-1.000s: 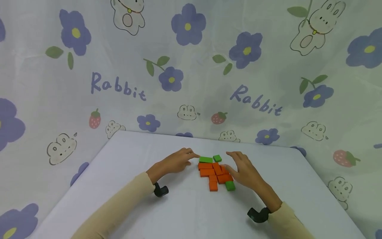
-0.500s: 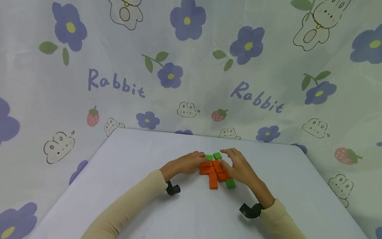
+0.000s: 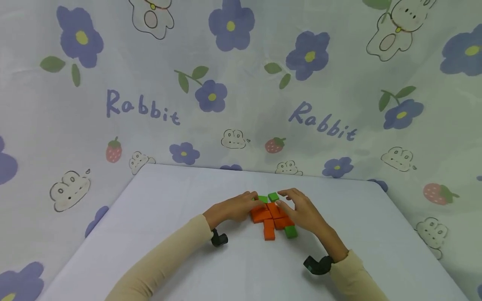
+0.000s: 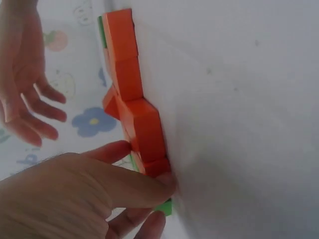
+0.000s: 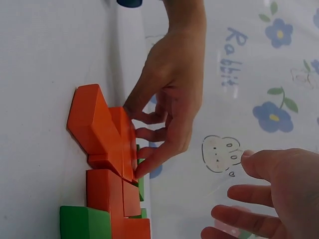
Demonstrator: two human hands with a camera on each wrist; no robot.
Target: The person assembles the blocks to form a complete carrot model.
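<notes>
Way to orange blocks (image 3: 269, 230) free from near side; left hand (image 3: 238, 207), right hand (image 3: 306, 212) bar flanks.

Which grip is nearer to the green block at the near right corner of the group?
Right. The right grip is just beyond the green block and to its right, apart from it; the left grip is farther, touching orange blocks at the group's left end.

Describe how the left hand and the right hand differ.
Contact: the left hand touches the orange blocks, while the right hand is apart from them in both wrist views.
Pose: the left hand's thumb and fingers bend about the blocks; the right hand's fingers are spread and relaxed.
Shared: both are bare, with a beige sleeve and a black device at the wrist.
</notes>
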